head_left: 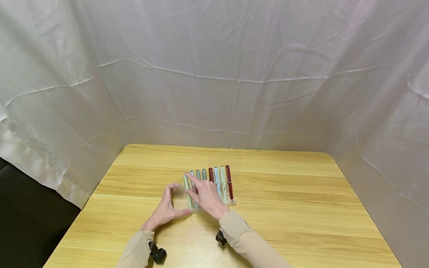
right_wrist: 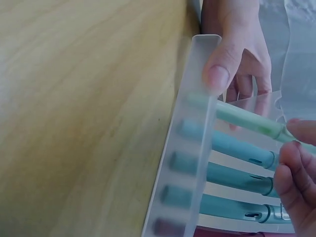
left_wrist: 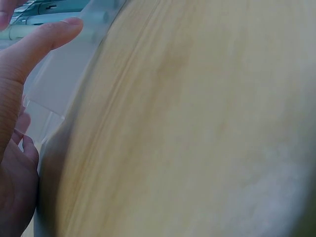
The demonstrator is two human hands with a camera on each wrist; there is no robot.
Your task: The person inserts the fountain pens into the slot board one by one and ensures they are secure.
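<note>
A clear plastic pen tray (head_left: pixel 178 200) on the wooden table holds a row of capped pens. My left hand (head_left: pixel 164 211) holds its left end, thumb at the near edge and fingers at the far side. In the right wrist view, the left thumb (right_wrist: pixel 219 74) presses the tray's frosted side wall (right_wrist: pixel 200 61). With thumb and fingertips, my right hand (head_left: pixel 208 198) pinches a light green pen (right_wrist: pixel 249 120), the leftmost in the row. Beside it lie a blue pen (right_wrist: pixel 237 148) and two teal pens, the nearer one a teal pen (right_wrist: pixel 237 176). The right hand partly hides the middle pens.
Toward the tray's right end lie a light blue pen (head_left: pixel 216 178), a pale green pen (head_left: pixel 222 178) and a dark red pen (head_left: pixel 229 180). Wooden tabletop (head_left: pixel 301 208) surrounds the tray. White curtains (head_left: pixel 234 74) hang behind and beside the table.
</note>
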